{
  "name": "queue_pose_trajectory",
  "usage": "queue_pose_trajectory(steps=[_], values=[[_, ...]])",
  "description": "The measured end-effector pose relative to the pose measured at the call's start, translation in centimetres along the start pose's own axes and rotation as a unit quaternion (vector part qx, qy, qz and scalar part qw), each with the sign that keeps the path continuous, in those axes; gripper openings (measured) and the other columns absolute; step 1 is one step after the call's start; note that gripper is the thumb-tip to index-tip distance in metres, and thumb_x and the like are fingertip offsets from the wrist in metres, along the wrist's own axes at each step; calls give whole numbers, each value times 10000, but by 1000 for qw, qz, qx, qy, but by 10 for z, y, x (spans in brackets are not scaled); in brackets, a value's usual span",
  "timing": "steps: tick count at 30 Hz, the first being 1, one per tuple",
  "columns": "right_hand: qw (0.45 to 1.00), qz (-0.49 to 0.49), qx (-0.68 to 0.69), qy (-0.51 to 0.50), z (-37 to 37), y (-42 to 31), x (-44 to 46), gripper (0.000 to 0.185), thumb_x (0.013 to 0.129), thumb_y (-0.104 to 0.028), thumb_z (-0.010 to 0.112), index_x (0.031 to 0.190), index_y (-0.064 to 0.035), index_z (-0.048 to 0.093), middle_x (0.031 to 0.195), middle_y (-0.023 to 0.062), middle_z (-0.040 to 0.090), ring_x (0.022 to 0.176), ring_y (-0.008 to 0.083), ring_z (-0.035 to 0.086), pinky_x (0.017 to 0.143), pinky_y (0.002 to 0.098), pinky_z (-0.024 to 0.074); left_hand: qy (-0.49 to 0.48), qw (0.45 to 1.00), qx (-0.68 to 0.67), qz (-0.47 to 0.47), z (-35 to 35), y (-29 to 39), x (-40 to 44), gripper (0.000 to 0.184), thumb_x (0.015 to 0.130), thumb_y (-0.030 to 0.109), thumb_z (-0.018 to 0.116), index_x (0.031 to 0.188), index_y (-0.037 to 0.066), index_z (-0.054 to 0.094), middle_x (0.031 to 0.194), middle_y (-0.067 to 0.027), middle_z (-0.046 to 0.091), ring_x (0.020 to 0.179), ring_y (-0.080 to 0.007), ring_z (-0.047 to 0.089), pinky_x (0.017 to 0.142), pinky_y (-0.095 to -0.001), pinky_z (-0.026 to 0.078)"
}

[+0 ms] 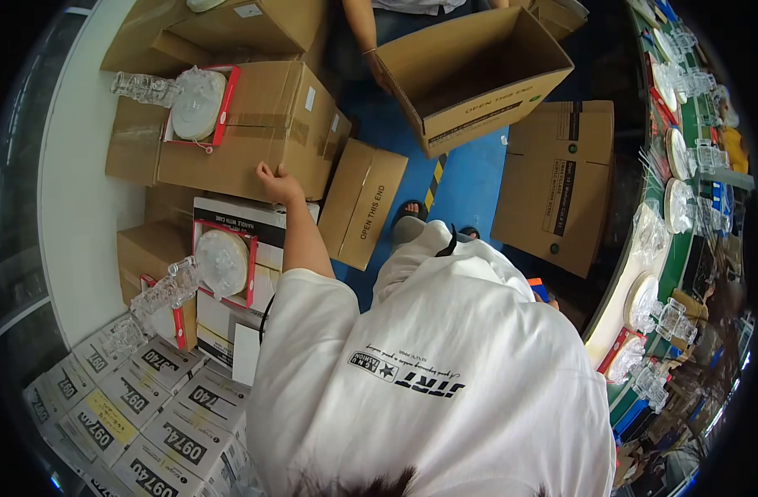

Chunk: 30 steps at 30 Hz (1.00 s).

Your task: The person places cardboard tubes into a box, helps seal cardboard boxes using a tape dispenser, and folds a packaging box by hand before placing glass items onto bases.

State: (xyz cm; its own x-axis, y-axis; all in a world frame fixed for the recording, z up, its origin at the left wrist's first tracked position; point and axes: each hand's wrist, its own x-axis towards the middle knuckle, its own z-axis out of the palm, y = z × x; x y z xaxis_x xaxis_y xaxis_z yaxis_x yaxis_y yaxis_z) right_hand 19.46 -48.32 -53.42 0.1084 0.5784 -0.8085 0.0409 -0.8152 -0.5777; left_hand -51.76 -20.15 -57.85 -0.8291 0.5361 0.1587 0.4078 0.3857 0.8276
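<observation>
My left hand (278, 184) is at the front side of a large taped cardboard box (255, 99), its fingers curled together. Whether anything thin is between them I cannot make out. On top of that box lies a round white plastic-wrapped item (198, 104) in a red tray, with clear plastic parts beside it. My right hand (554, 305) is mostly hidden behind my white shirt. A small blue and orange object (538, 288) sticks out at it, its kind unclear.
Another person's hand (381, 76) holds an open carton (478, 108) ahead. A closed carton (364, 203) and a bigger one (555, 186) flank my feet on the blue floor (470, 182). White printed boxes (147, 406) are stacked left; a cluttered green bench (673, 248) runs right.
</observation>
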Motion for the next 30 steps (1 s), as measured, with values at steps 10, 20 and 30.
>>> queue_pose_trajectory(steps=[10,20,30], values=[[908,93,-329,243,23,8,17,656,663,-575,718,829,59,676,832,240,665,824,343,660,717,394,505,-12,986,-160,-55,-2,-34,34,521,695,-89,714,1131,17,450,1171,-177,550,1071,-245,577,837,-327,504],[919,77,-174,345,54,-24,-25,658,661,-580,721,924,22,677,868,193,670,805,295,656,740,363,504,98,974,60,197,-7,-34,81,296,784,127,637,1052,21,567,960,-188,621,869,-334,603,773,-447,499],[856,22,-93,508,30,-19,-117,531,710,-460,730,1020,-36,659,922,188,673,836,290,658,779,355,500,-409,848,-122,314,153,194,-157,284,867,19,518,1151,10,506,1049,-161,567,868,-223,598,743,-295,494]])
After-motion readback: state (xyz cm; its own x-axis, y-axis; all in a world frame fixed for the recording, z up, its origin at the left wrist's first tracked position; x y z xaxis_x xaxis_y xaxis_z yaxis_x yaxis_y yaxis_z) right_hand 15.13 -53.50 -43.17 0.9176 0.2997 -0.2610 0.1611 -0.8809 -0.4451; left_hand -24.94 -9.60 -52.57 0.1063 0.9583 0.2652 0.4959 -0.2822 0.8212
